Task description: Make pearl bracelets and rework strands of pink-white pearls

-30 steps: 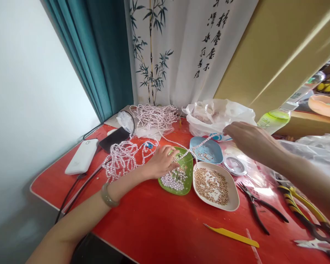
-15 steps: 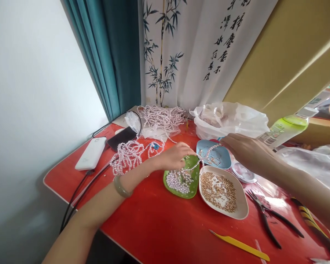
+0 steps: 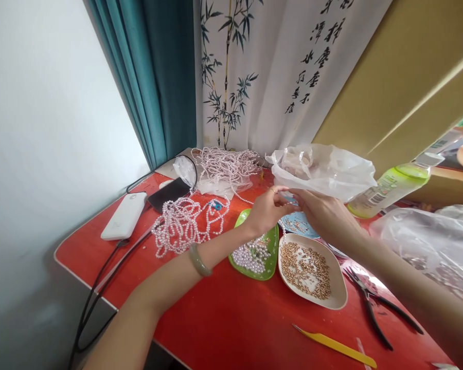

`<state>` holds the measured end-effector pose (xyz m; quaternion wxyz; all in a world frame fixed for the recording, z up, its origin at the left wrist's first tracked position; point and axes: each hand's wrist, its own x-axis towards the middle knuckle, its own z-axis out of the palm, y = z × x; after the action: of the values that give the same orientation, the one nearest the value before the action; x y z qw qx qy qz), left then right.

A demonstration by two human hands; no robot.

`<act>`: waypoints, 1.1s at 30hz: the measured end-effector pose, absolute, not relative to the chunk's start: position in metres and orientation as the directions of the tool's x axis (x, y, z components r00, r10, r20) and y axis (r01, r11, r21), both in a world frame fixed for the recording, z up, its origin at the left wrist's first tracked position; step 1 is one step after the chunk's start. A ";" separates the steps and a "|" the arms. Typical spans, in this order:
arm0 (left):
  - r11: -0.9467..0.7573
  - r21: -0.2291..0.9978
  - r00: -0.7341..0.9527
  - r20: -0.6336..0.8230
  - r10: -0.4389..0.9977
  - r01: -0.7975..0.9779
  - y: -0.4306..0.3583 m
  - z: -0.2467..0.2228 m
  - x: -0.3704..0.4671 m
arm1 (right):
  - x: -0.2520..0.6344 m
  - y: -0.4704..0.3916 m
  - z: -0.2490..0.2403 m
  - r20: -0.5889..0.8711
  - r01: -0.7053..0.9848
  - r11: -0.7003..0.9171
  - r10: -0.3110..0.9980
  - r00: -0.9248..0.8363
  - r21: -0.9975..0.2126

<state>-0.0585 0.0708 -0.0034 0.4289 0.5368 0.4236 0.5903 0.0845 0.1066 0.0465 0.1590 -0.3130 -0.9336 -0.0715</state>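
Note:
My left hand (image 3: 268, 209), with a jade-like bangle on the wrist, meets my right hand (image 3: 317, 206) above the blue dish (image 3: 312, 232). Fingertips of both are pinched together around a pearl bead strand (image 3: 282, 229); most of it is hidden by the hands, and a short length hangs below them. Small gold pieces lie in the blue dish. Just beneath my left forearm, the green dish (image 3: 270, 271) holds loose pearl beads (image 3: 250, 257). Gold beads (image 3: 306, 270) are scattered in the cream dish (image 3: 337, 298), nearer to me.
Pearl strands (image 3: 179, 223) are heaped at left, with another pile (image 3: 229, 167) behind. A white power bank (image 3: 124, 216) and dark phone (image 3: 170, 194) lie at left. Pliers (image 3: 368, 298) and yellow tweezers (image 3: 335, 345) are at front right. A bottle (image 3: 393, 187) and plastic bag (image 3: 324, 169) stand behind.
My left hand has moved right and up, away from the green dish, to meet my right hand. The strand stretched between them is now gathered at the fingertips. My right hand has shifted slightly.

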 end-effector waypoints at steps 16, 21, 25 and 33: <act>-0.254 0.964 0.036 0.258 0.966 -0.074 0.072 -0.019 -0.062 | 0.090 0.116 0.068 0.183 0.483 0.751 0.452 -0.873 0.450; -0.241 0.969 0.063 0.244 0.968 -0.056 0.071 -0.031 -0.067 | 0.091 0.117 0.064 0.131 0.487 0.752 0.483 -0.865 0.444; -0.194 0.979 0.097 0.200 0.975 -0.066 0.071 -0.025 -0.064 | 0.088 0.115 0.057 0.130 0.573 0.751 0.565 -0.815 0.329; -0.250 0.968 0.071 0.252 0.965 -0.037 0.079 -0.013 -0.056 | 0.078 0.108 0.056 0.208 0.635 0.695 0.602 -0.771 0.337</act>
<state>-0.0563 0.0785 -0.0126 0.4581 0.5707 0.4064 0.5471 0.0779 0.1078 0.0558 0.0407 -0.3362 -0.9198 -0.1981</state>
